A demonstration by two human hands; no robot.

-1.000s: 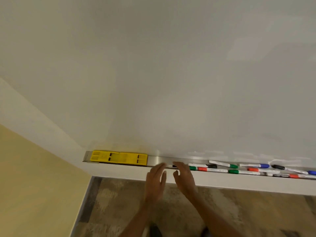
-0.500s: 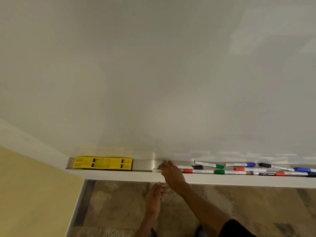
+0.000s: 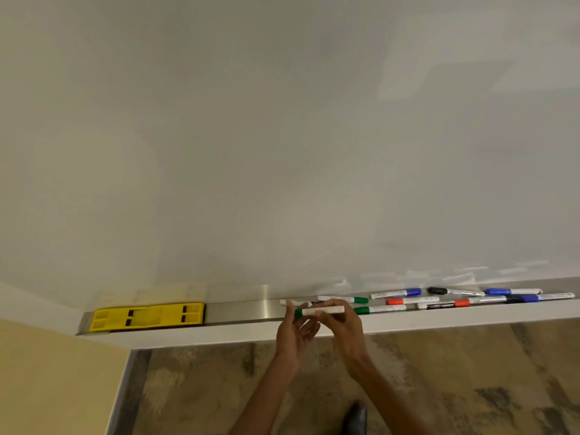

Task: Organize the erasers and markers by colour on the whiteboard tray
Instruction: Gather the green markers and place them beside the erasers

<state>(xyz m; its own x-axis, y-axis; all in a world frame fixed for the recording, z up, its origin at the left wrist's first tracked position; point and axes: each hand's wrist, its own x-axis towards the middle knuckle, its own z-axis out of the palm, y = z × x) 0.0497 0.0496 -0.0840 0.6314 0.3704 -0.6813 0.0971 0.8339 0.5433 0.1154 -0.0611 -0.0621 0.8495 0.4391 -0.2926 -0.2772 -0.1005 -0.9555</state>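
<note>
A metal whiteboard tray runs along the bottom of the whiteboard. A yellow eraser lies at its left end. My right hand holds a green-capped marker level just in front of the tray, cap pointing left. My left hand is at the cap end, its fingers touching the marker. In the tray to the right lie green markers, red markers, blue markers and a black marker, mixed together. One white marker sits behind my hands.
The whiteboard fills the upper view. A yellow wall is at the lower left. Patterned floor lies below the tray, with a dark shoe tip at the bottom.
My right hand has lifted a green-capped marker out of the tray. My left hand has come up from below the tray to meet it at the cap end.
</note>
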